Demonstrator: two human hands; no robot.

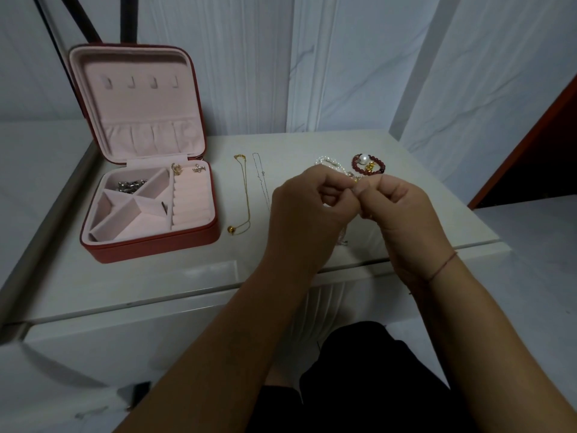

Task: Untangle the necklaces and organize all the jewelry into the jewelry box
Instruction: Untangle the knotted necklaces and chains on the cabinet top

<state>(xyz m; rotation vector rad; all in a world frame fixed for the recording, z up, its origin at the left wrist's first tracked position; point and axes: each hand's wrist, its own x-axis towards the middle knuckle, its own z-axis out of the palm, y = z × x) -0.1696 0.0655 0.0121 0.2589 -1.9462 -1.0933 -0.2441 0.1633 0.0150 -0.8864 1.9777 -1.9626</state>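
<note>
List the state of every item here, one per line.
Jewelry box: open, lid upright.
Gold necklace: untangled, laid out on the table.
Silver chain: laid out beside it.
Pearl bracelet: on the table, partly hidden.
Red bead bracelet: on the table.
Left hand: pinching a fine chain.
Right hand: pinching the same chain.

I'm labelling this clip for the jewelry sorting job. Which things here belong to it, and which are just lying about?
Job: jewelry box, gold necklace, silver chain, pearl bracelet, red bead bracelet, earrings in the box, dangling chain pinched by left hand and right hand.

Lying about: black poles behind the box, dark object lower left.
</note>
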